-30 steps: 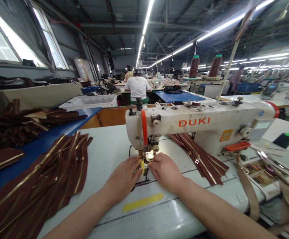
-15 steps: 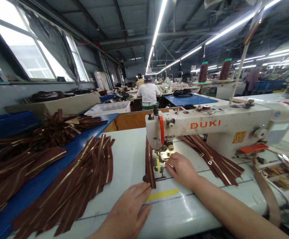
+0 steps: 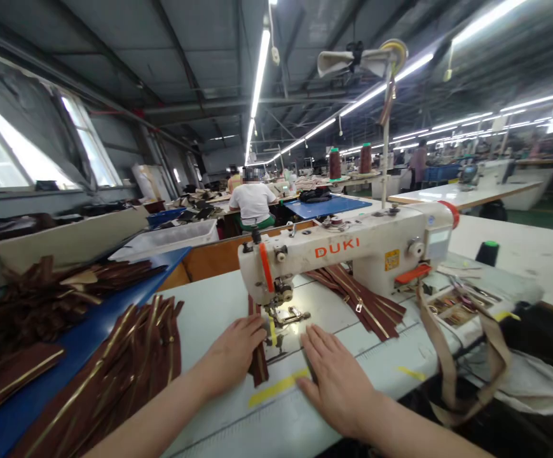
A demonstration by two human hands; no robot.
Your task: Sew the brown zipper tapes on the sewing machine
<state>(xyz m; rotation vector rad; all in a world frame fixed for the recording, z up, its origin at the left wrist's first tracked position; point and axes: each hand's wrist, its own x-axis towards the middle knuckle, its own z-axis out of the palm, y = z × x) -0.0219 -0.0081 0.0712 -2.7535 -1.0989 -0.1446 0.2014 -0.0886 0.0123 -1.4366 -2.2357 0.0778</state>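
Note:
A brown zipper (image 3: pixel 259 367) with metal teeth lies lengthwise under the head of the white sewing machine (image 3: pixel 338 245). My left hand (image 3: pixel 236 350) has its fingers closed over the zipper's left side, close to the presser foot; the fingertips partly cover it. Flat on the pale machine table (image 3: pixel 210 407), my right hand (image 3: pixel 336 381) has its fingers stretched out and holds nothing. It is to the right of the zipper and apart from it, just below the metal guide (image 3: pixel 292 315) by the needle.
Brown zippers lie in a pile (image 3: pixel 128 362) on the left and a bunch (image 3: pixel 353 299) behind the needle. A small parts tray (image 3: pixel 467 305) and a hanging beige strap (image 3: pixel 448 369) are on the right. Farther off, a person (image 3: pixel 252 200) in white sits facing away.
My view has swung right. My left hand has moved up the zipper towards the presser foot. My right hand has drawn back from the needle area and now lies flat.

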